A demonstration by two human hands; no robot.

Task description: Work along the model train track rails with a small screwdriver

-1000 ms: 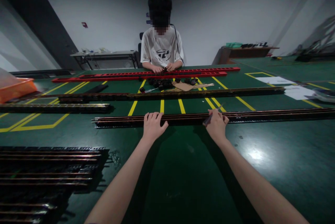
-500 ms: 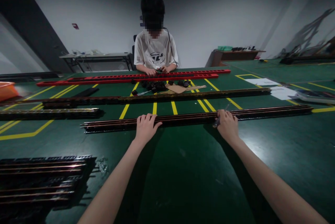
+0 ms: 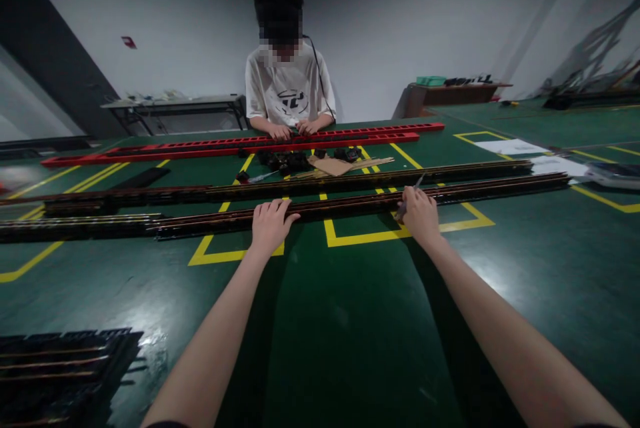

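A long black rail [image 3: 340,208] with thin copper-coloured strips along its top lies crosswise in front of me. My left hand [image 3: 271,225] is over its left half, fingers curled across the top and the thumb pointing right. Closed around a slim tool, my right hand [image 3: 421,216] rests against the rail's right half. A thin pointed metal tip [image 3: 419,181] sticks out above those fingers, and a dark handle end shows below; the tool's exact kind is hidden.
Another long dark rail [image 3: 360,181] lies just beyond, and a rail with shiny strips [image 3: 80,225] at left. More rails [image 3: 60,368] fill the lower left. Black parts [image 3: 285,161], cardboard [image 3: 330,165] and red frames [image 3: 200,148] lie farther off, before a seated co-worker [image 3: 290,88].
Both hands have moved the rail away from me, closer to the far rail, and its left end now meets the shiny-stripped one. Yellow tape has come into sight in front. My view has shifted slightly.
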